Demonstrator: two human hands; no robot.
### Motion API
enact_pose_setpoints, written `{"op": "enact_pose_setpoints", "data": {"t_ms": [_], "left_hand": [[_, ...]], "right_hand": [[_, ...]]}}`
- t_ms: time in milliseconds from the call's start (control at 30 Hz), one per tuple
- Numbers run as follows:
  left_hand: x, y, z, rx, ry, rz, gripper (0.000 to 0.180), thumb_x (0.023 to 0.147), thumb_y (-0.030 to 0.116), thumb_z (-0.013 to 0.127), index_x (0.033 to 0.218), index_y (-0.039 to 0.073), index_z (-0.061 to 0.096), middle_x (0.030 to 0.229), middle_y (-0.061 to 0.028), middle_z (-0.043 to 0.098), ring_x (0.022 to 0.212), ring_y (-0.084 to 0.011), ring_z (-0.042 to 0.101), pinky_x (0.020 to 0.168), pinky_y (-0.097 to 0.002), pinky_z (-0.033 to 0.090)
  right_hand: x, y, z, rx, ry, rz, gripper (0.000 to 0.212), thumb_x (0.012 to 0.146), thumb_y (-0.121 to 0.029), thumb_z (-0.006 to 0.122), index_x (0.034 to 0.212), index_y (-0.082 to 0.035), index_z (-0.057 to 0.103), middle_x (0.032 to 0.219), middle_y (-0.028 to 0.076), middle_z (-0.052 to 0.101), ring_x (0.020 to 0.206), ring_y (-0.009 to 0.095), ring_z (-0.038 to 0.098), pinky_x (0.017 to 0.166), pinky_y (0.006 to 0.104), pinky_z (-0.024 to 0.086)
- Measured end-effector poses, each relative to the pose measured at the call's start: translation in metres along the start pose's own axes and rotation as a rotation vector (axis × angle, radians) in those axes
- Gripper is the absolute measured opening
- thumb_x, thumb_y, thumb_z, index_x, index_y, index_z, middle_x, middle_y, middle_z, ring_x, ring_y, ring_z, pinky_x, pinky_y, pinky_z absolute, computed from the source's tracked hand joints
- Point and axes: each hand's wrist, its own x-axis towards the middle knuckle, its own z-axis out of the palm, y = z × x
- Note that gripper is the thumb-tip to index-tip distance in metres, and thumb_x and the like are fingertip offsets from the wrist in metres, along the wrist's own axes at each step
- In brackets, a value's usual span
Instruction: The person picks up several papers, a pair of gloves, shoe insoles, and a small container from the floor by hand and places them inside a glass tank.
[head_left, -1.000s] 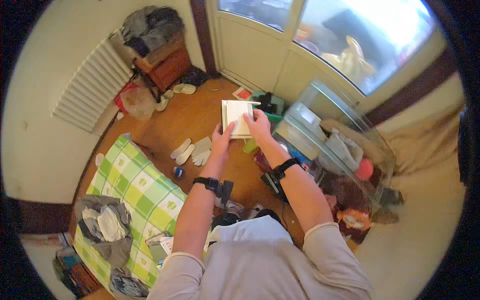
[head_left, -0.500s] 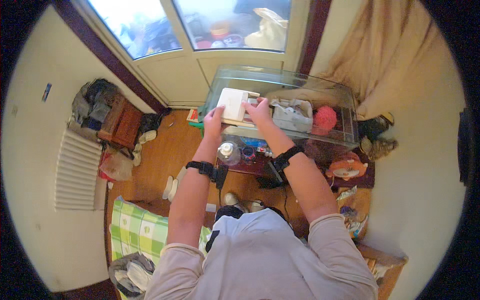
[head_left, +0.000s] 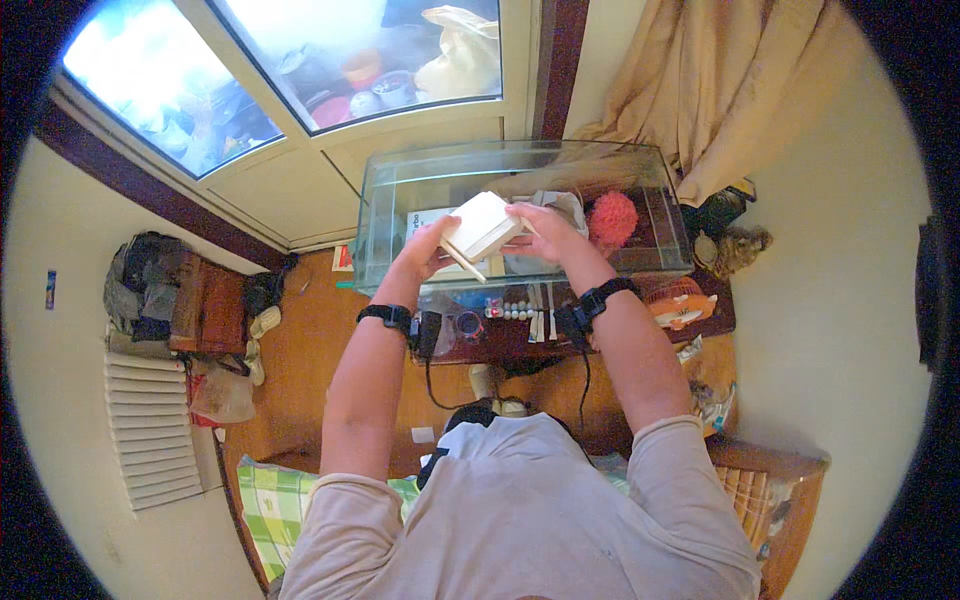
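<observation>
My left hand (head_left: 425, 250) and my right hand (head_left: 545, 228) both grip a white box (head_left: 480, 227), one at each end. The box is tilted and held above the open top of a glass tank (head_left: 400, 200). Inside the tank lie a pink fluffy thing (head_left: 613, 217), white cloth and other items. Each wrist wears a black band with a small device and a cable.
The tank stands on a dark wooden table (head_left: 520, 340) with small items along its edge. A window (head_left: 300, 70) is behind it and a beige curtain (head_left: 740, 90) at the right. At left are a white radiator (head_left: 150, 430), a brown chest (head_left: 200, 305) and a green checked cloth (head_left: 280, 500).
The view has swung from the floor round to the tank. Both hands have carried the white box from over the floor to above the tank and tilted it.
</observation>
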Motion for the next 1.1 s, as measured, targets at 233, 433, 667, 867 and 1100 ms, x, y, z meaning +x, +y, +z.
{"op": "enact_pose_setpoints", "data": {"t_ms": [233, 433, 667, 867, 1100], "left_hand": [[0.093, -0.019, -0.052, -0.103, -0.260, 0.206, 0.043, 0.078, 0.036, 0.057, 0.105, 0.004, 0.049, 0.097, -0.0086, 0.053, 0.082, -0.0219, 0.056, 0.068, -0.0344, 0.050], [0.123, -0.017, -0.035, -0.362, 0.053, -0.161, 0.036, 0.082, 0.029, 0.047, 0.111, 0.009, 0.044, 0.106, -0.0118, 0.050, 0.090, -0.0273, 0.053, 0.068, -0.0440, 0.047], [0.141, -0.013, -0.051, -0.345, 0.184, -0.222, 0.041, 0.080, 0.027, 0.041, 0.116, 0.007, 0.036, 0.109, -0.0150, 0.045, 0.100, -0.0318, 0.047, 0.079, -0.0497, 0.041], [0.168, -0.017, -0.076, -0.430, 0.355, -0.275, 0.039, 0.080, 0.030, 0.041, 0.114, 0.011, 0.039, 0.109, -0.0126, 0.045, 0.100, -0.0298, 0.046, 0.078, -0.0467, 0.041], [0.194, -0.015, -0.080, -0.581, 0.535, -0.428, 0.035, 0.083, 0.023, 0.046, 0.115, 0.013, 0.038, 0.111, -0.0131, 0.041, 0.098, -0.0362, 0.046, 0.079, -0.0489, 0.043]], "right_hand": [[0.058, 0.005, 0.014, -0.115, 0.176, -0.055, 0.024, 0.081, -0.019, 0.051, 0.101, -0.005, 0.049, 0.101, 0.007, 0.050, 0.093, 0.022, 0.051, 0.074, 0.0426, 0.050], [0.115, 0.016, -0.009, -0.131, 0.317, 0.062, 0.023, 0.082, -0.017, 0.047, 0.100, -0.003, 0.048, 0.098, 0.008, 0.049, 0.092, 0.025, 0.050, 0.071, 0.0451, 0.050], [0.170, 0.020, -0.007, -0.131, 0.250, 0.239, 0.027, 0.081, -0.017, 0.048, 0.103, -0.001, 0.044, 0.105, 0.013, 0.045, 0.095, 0.029, 0.048, 0.070, 0.0462, 0.051], [0.216, 0.028, -0.010, -0.015, 0.271, 0.382, 0.031, 0.079, -0.013, 0.052, 0.106, -0.001, 0.043, 0.110, 0.016, 0.043, 0.102, 0.032, 0.044, 0.076, 0.0498, 0.047], [0.272, 0.059, -0.037, -0.042, 0.238, 0.403, 0.026, 0.083, -0.017, 0.050, 0.105, -0.003, 0.046, 0.107, 0.010, 0.045, 0.098, 0.026, 0.047, 0.073, 0.0422, 0.051]]}}
